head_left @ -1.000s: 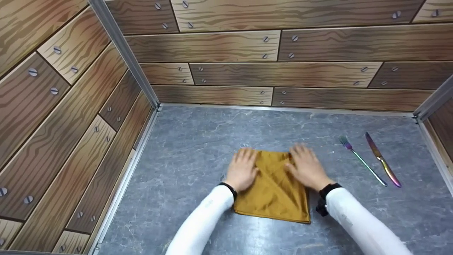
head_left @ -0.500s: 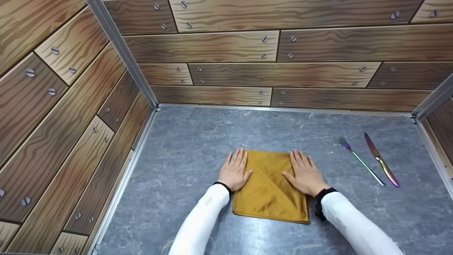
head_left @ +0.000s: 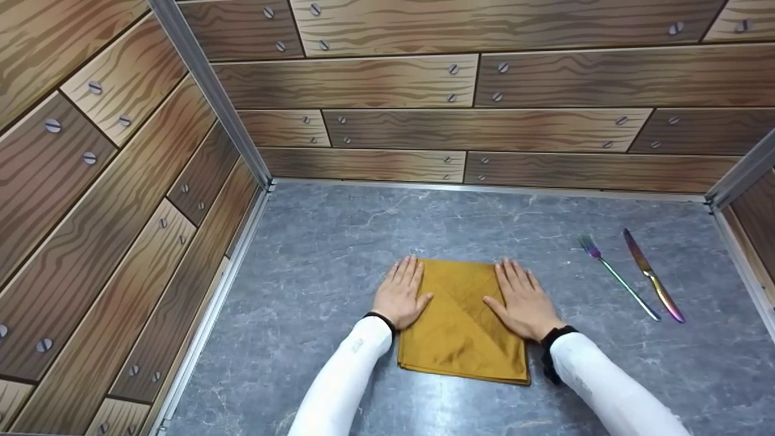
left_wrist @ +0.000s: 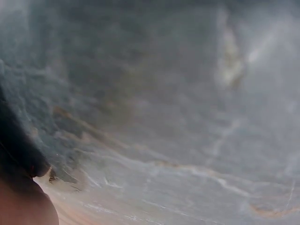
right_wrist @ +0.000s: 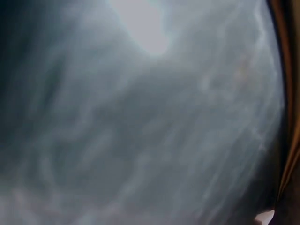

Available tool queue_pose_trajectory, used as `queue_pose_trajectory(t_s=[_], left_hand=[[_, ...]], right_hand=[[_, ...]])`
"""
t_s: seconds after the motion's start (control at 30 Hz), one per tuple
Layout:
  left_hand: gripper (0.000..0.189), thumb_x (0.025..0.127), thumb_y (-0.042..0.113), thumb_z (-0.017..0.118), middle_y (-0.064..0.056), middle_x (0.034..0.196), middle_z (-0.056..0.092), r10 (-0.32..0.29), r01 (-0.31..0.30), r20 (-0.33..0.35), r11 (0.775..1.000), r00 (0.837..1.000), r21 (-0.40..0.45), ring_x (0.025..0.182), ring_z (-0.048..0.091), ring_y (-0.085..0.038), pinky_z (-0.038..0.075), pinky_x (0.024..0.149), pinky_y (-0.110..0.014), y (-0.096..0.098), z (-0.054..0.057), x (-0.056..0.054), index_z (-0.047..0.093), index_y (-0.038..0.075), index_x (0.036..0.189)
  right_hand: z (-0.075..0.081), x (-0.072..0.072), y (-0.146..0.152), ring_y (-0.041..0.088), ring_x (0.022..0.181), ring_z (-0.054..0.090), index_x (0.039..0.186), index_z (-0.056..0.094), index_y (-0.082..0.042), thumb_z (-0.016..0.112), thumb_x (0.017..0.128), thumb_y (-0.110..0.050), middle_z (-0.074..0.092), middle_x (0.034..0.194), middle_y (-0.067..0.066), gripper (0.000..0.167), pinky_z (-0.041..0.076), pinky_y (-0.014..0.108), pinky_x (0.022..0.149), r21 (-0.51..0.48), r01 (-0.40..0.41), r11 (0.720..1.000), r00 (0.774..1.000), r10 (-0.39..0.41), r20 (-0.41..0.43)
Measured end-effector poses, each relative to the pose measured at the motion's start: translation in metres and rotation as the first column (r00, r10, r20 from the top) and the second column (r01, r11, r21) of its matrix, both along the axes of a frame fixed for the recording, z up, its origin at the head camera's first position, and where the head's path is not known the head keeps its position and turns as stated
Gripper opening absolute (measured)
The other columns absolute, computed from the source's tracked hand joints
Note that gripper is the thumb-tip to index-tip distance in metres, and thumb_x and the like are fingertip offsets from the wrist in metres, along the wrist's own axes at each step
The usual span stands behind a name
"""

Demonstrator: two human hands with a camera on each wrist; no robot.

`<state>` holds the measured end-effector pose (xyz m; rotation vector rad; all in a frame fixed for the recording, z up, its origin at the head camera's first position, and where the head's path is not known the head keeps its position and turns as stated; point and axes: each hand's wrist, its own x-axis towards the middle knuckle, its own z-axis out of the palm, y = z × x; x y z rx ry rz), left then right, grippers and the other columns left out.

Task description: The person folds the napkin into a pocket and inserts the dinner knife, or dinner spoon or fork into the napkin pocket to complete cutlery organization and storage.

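Observation:
A mustard-yellow cloth [head_left: 457, 321], folded to a roughly square shape, lies flat on the grey marbled surface in the head view. My left hand [head_left: 399, 297] rests along its left edge, fingers straight and pointing away, thumb on the fabric. Along the right edge lies my right hand [head_left: 524, 303], its fingers likewise straight and its thumb spread over the cloth. A slim strip of the cloth [right_wrist: 293, 93] shows at the right side of the right wrist view. The left wrist view holds mostly blurred surface with a bit of skin [left_wrist: 28, 206] at the lower left.
To the right of the cloth lie a rainbow-coloured fork [head_left: 620, 278] and a table knife [head_left: 652, 275], side by side and slanted. A wood-patterned back wall [head_left: 472, 130] and left wall [head_left: 121, 200] bound the grey surface [head_left: 315, 242].
Over the last second both hands slid outward on the cloth, the left to its left edge, and slightly toward me. In the last half second they stayed put, while the fabric looks smoother.

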<state>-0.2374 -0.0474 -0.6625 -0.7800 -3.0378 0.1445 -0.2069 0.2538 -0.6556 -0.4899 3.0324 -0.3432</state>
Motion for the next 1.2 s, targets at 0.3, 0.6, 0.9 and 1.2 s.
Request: queue_pose_trajectory(t_s=[0.3,0.6,0.9,1.2], left_hand=[[0.074,0.104,0.06,0.019,-0.008,0.168,0.015,0.008,-0.007,0.016,1.0,1.0,-0.024,0.156,0.011,-0.022,0.013,0.127,-0.042,0.001,0.0,-0.001,0.017,0.012,0.161],[0.072,0.105,0.059,0.02,-0.007,0.169,0.013,-0.052,0.052,0.008,0.998,0.999,-0.03,0.156,0.007,-0.023,0.008,0.127,-0.046,-0.003,0.023,0.004,0.01,0.016,0.162],[0.074,0.105,0.058,0.017,-0.009,0.169,0.003,-0.26,0.263,0.091,0.965,0.961,-0.02,0.156,0.001,-0.024,0.008,0.127,-0.045,-0.009,0.034,0.051,0.005,0.012,0.162],[0.073,0.105,0.057,0.021,-0.009,0.169,0.009,-0.306,0.305,0.105,0.952,0.946,0.029,0.156,0.006,-0.023,0.011,0.127,-0.04,-0.026,0.011,0.069,0.012,0.011,0.161]], right_hand=[[0.001,0.0,0.001,0.039,0.153,0.012,0.159,0.018,-0.002,0.035,0.103,-0.058,0.013,0.166,0.021,0.08,0.009,0.058,0.123,0.014,-0.009,1.0,1.0,0.009,0.002],[0.021,0.008,-0.004,0.039,0.153,0.013,0.159,0.021,-0.005,0.039,0.104,-0.055,0.014,0.166,0.019,0.077,0.007,0.059,0.123,0.012,-0.028,1.0,0.999,0.029,-0.024],[0.026,0.053,-0.024,0.038,0.153,0.012,0.158,0.022,-0.003,0.043,0.102,-0.054,0.014,0.165,0.019,0.079,0.011,0.056,0.124,0.027,-0.125,0.992,0.991,0.126,-0.044],[0.009,0.079,-0.016,0.035,0.153,0.016,0.158,0.023,-0.003,0.045,0.101,-0.055,0.017,0.165,0.018,0.08,0.015,0.051,0.124,0.019,-0.162,0.987,0.987,0.163,-0.014]])
